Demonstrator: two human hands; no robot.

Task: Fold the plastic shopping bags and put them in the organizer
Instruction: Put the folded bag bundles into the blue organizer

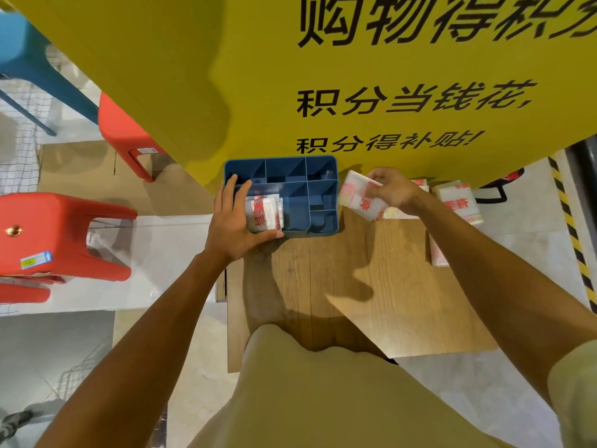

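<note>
A blue divided organizer (323,168) stands at the far edge of a wooden board (355,286). Folded white bags with red print (263,213) sit in its near-left compartment. My left hand (232,221) holds the organizer's left side, fingers over the wall and thumb along the near rim. My right hand (392,187) pinches a folded white bag (358,198) just right of the organizer, a little above the board. More folded bags (457,202) lie on the board to the right, partly hidden behind my right forearm.
A big yellow sign (355,92) with black characters stands right behind the organizer. Red stools (58,234) and a blue stool (29,59) stand on the floor at left. A yellow-black striped edge (571,227) runs along the right.
</note>
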